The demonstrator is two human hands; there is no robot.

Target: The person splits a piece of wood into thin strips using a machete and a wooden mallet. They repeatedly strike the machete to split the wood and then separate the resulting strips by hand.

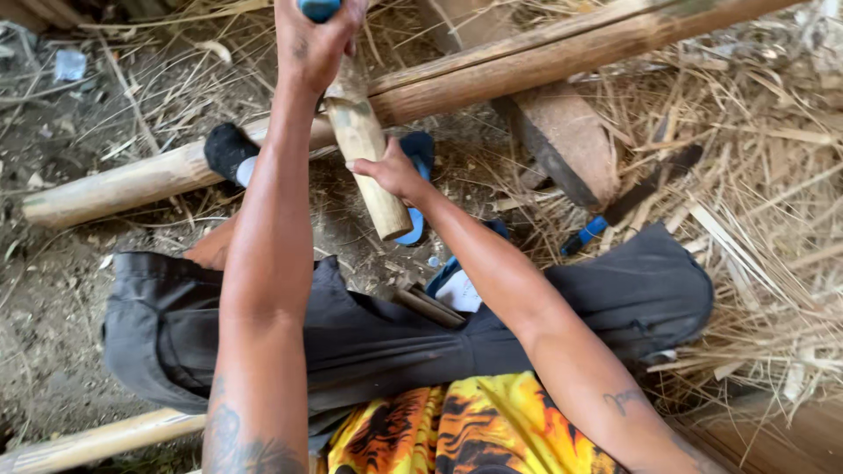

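The left hand (318, 39) is raised high, arm stretched almost straight away from the body, its fingers curled into a closed fist over the top end of the short bamboo piece (367, 158), knuckles facing the camera. The right hand (392, 173) sits lower, against the right side of that bamboo piece about halfway down, fingers bent loosely and pressing on it, wrist slightly cocked. The right forearm slants down and rightward from there, elbow bent; both forearms bear tattoos.
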